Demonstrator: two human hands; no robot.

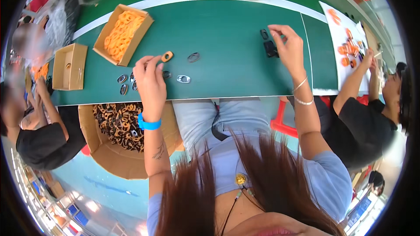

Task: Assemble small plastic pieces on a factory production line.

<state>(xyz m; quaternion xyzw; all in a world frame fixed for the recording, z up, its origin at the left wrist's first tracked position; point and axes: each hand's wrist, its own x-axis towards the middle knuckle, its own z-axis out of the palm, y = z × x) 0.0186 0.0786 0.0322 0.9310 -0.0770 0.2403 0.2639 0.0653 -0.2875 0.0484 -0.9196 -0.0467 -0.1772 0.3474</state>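
My left hand [150, 78] is over the table with its fingers bent. At the fingertips is a small oval orange-and-black ring [167, 56], apparently pinched at its edge. Close by lie a silver oval piece [183, 79], a dark oval piece [193, 57] and another partly under the fingers. Several more dark oval pieces [123, 89] sit left of the hand. My right hand [288, 48] is raised at the right, thumb and forefinger curved apart with nothing visible between them. Beside it are a black block [271, 49] and a smaller black oval piece [264, 34].
An open cardboard box [98, 46] of orange rings stands at the back left, next to a smaller cardboard box [81, 72]. A large carton [105, 159] of orange-and-black pieces is below the table edge. Co-workers sit on both sides; orange parts lie on a white sheet [334, 30].
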